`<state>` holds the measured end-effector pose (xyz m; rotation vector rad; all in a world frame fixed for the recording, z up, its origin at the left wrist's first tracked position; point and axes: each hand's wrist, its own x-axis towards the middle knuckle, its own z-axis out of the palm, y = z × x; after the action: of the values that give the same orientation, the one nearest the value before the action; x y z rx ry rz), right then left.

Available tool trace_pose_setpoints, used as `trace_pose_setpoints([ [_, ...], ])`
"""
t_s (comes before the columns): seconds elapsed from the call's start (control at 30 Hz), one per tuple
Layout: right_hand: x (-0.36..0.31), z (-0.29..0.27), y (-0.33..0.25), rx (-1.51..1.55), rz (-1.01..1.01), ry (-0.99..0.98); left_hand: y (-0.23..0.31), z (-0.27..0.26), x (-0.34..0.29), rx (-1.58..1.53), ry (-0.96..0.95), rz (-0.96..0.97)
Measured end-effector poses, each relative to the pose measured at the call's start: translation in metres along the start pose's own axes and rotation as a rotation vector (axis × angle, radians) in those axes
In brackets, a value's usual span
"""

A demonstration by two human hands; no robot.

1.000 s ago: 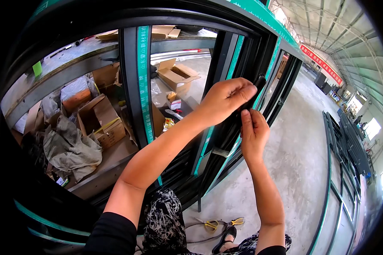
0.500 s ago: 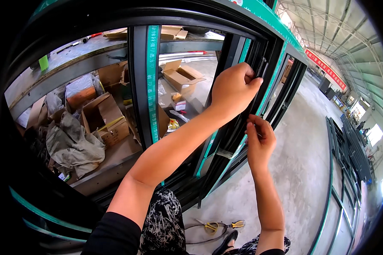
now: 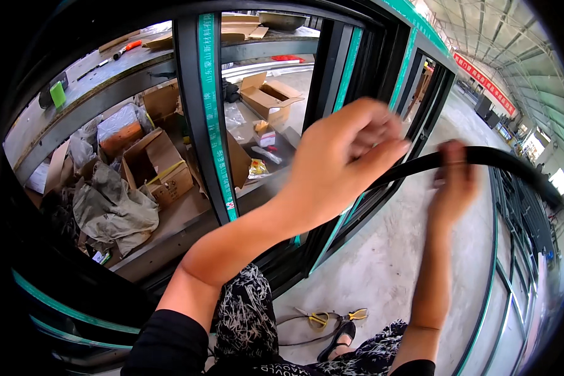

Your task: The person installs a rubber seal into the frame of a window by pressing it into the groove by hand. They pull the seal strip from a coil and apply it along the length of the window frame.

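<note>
- A dark window frame [image 3: 190, 113], with green film along its members, stands at left and centre; its near left side sinks into the dark rim of the view.
- Dark frames and bars [image 3: 520, 207] lie at the far right, partly covered by the strip's outer stretch.
- A long workbench [image 3: 125, 75] shows on the left through the frame's openings; the frame stands between it and the person, and its uprights hide parts of it.
- The black strip [image 3: 495, 156] arcs from behind the left hand, through the right hand and on to the right, bowing downward at its outer part. Its left stretch is hidden behind the left hand, so whether it touches the frame there cannot be told.
- The left hand [image 3: 335, 163] is in front of the frame, half curled, thumb and fingers close together; whether it pinches the strip cannot be told.
- The right hand [image 3: 454, 185], blurred by motion, is closed about the strip's middle, right of the frame and over the floor; the exact finger placement is hard to make out.
- A cardboard box [image 3: 172, 182] and a grey cloth [image 3: 116, 210] lie together at left, beyond the frame.
- Two yellow-handled tools [image 3: 319, 321] lie near on the floor, beside a black shoe [image 3: 343, 332].
</note>
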<state>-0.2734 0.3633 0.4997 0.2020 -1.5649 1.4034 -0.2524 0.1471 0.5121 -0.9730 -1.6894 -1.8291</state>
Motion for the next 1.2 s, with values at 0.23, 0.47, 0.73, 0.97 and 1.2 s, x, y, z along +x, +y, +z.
trace_pose_setpoints([
  [0.23, 0.085, -0.175, -0.120, 0.328, -0.288, 0.191, -0.099, 0.006, -0.110, -0.675, -0.442, -1.018],
  [0.47, 0.035, -0.322, -0.087, -0.183, -0.175, 0.668, -0.167, 0.065, -0.116, -1.538, 0.232, -1.150],
  [0.73, -0.031, -0.463, 0.097, -1.102, 0.756, 0.067, -0.112, 0.095, -0.140, -1.430, -0.004, -0.969],
  [0.97, -0.101, -0.161, 0.080, -0.620, 0.457, -0.800, -0.133, 0.107, -0.223, -0.468, -0.408, -1.062],
  [1.2, -0.249, -0.073, 0.104, -0.692, 0.236, -0.902, -0.182, 0.106, -0.305, 0.270, -0.534, -0.867],
])
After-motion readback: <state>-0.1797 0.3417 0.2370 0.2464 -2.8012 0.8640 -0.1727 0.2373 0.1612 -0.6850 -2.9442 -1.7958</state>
